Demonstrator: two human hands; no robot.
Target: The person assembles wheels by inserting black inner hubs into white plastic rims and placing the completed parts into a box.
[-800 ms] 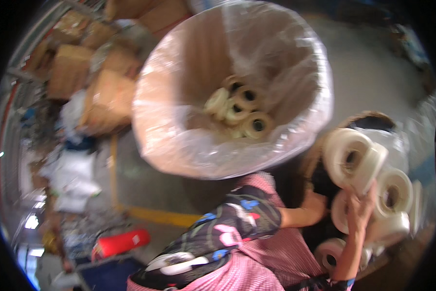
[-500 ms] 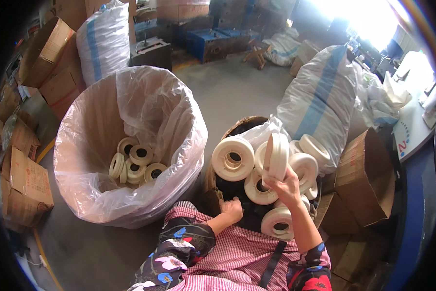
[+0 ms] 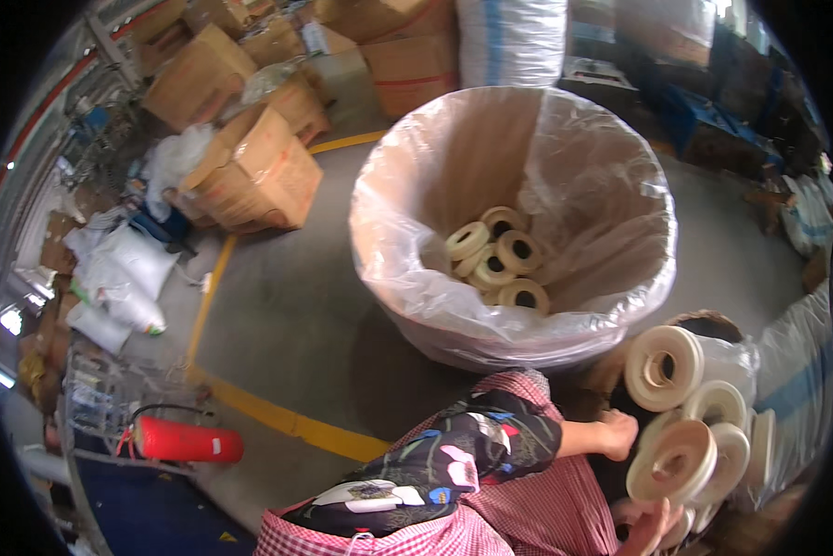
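Note:
My left hand (image 3: 618, 435), fingers curled, rests at the near rim of a basket on my right; anything inside its grip is hidden. My right hand (image 3: 653, 525) holds a cream plastic ring (image 3: 671, 461) from below, its round face tilted up above others of its kind. Another flanged ring (image 3: 664, 368) lies at the far side of the heap in the basket. Left of the basket stands a big round bin (image 3: 416, 298) lined with clear plastic. Several similar rings (image 3: 514, 250) lie at its bottom.
Open cardboard boxes (image 3: 250, 171) stand at the far left, with white sacks (image 3: 125, 278) nearer. A red fire extinguisher (image 3: 188, 439) lies by a wire rack at the lower left. A yellow line (image 3: 287, 420) crosses the floor. One stuffed woven sack (image 3: 801, 371) leans at the right.
My view has swung left, so the bin and basket sit further right. The held ring has turned from edge-on to showing its face. My left hand stays at the basket's rim.

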